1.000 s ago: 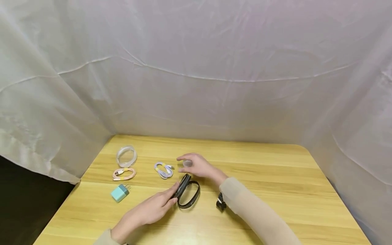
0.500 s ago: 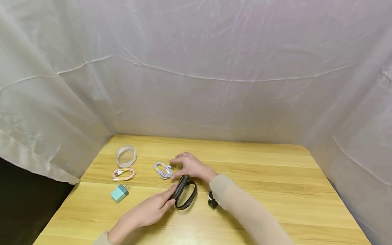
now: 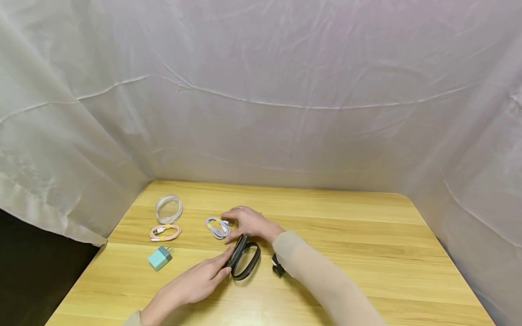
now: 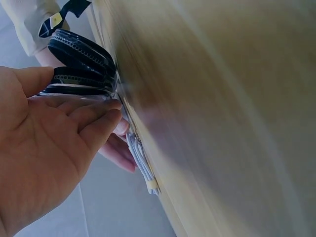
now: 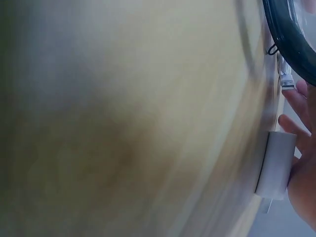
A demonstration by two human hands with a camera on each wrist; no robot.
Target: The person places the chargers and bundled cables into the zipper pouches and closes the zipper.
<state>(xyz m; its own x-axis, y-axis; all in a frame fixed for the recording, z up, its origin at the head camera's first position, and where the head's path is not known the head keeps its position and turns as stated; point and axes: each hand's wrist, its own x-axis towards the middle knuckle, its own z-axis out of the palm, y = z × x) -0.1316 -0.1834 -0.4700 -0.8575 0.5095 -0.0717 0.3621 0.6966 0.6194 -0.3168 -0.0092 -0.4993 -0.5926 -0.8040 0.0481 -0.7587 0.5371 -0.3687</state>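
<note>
My left hand (image 3: 200, 278) holds a black-trimmed, see-through round zip case (image 3: 237, 253) upright between thumb and fingers. In the left wrist view, the case's black zip edges (image 4: 81, 52) stand apart on one side. My right hand (image 3: 248, 222) reaches over the table with thumb and fingers spread around the plug end of a coiled lilac cable (image 3: 216, 230). Whether they touch the cable is unclear. Under the right palm lies a white plug-in charger (image 5: 277, 165), seen in the right wrist view; the hand mostly hides it in the head view.
At the left lie a coiled pink cable (image 3: 165, 232), a teal charger (image 3: 159, 258) with its prongs out, and a clear round case with a whitish rim (image 3: 180, 209). A grey-white curtain (image 3: 285, 136) encloses the wooden table (image 3: 367, 253) at the back and sides.
My right hand has moved left from above the white charger to the lilac cable, its fingers now around the plug end. The left hand and black-trimmed case have shifted slightly left.
</note>
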